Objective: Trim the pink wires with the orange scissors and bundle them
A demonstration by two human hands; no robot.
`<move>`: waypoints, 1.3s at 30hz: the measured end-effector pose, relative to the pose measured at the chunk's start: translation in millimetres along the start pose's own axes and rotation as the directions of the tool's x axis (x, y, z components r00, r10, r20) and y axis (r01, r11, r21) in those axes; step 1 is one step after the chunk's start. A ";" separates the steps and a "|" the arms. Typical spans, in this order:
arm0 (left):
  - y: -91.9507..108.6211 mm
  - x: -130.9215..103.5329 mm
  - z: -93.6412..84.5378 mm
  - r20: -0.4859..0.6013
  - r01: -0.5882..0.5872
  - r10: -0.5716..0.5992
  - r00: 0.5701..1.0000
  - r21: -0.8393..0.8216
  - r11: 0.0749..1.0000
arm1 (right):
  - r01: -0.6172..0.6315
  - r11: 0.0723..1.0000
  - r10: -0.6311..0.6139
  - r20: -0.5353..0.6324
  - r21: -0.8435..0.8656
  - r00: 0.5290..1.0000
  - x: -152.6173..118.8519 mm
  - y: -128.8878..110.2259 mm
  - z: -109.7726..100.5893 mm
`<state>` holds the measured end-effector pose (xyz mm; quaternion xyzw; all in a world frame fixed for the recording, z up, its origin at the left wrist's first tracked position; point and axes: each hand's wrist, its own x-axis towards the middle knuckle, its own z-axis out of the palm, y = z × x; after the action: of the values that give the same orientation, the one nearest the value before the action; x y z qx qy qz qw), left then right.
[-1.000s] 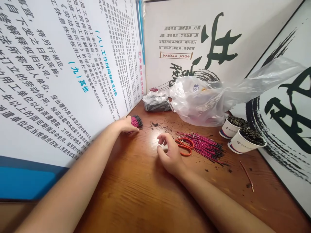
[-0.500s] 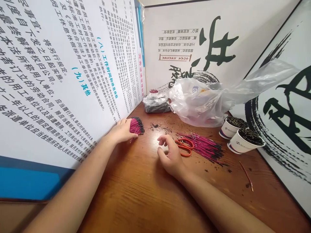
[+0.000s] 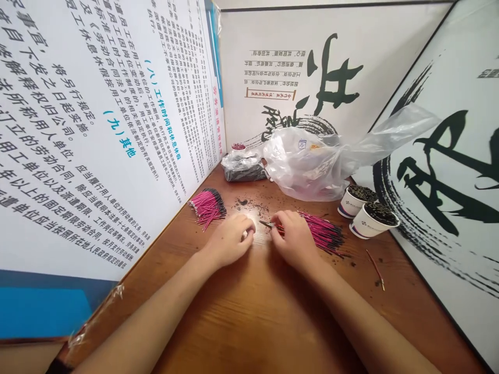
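My left hand [image 3: 233, 240] rests on the wooden table with its fingers curled in. A small pale spot shows at its fingertips, but I cannot make out what it is. To its right, my right hand [image 3: 295, 238] is closed around the scissors [image 3: 266, 224], whose blades point left toward my left hand; their orange handles are mostly covered. Left of my left hand lies a bundle of pink wires [image 3: 206, 206] with black ends. A larger pile of pink wires [image 3: 323, 232], black ends to the right, lies beside my right hand.
Two white paper cups [image 3: 374, 223] filled with dark bits stand at the right. A clear plastic bag [image 3: 306, 165] and a dark wrapped bundle [image 3: 245, 170] sit at the back. Dark crumbs and a lone reddish wire [image 3: 375, 270] lie on the table. Printed panels enclose it.
My left hand has left the left wire bundle and moved right, toward the middle, with fingers curled. My right hand has moved onto the scissors and closed on them. The view has shifted slightly.
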<state>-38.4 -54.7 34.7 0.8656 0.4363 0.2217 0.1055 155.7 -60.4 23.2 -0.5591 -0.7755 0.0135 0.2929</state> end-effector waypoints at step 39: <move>77.6 81.7 88.0 0.098 -0.405 0.397 0.912 0.069 0.912 | -0.439 0.846 0.533 -0.441 0.303 0.722 -47.7 81.2 -39.0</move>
<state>101.0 -34.6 10.4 0.9489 0.2540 0.1834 0.0372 253.5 -83.6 6.3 -0.6980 -0.4908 0.0105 0.5214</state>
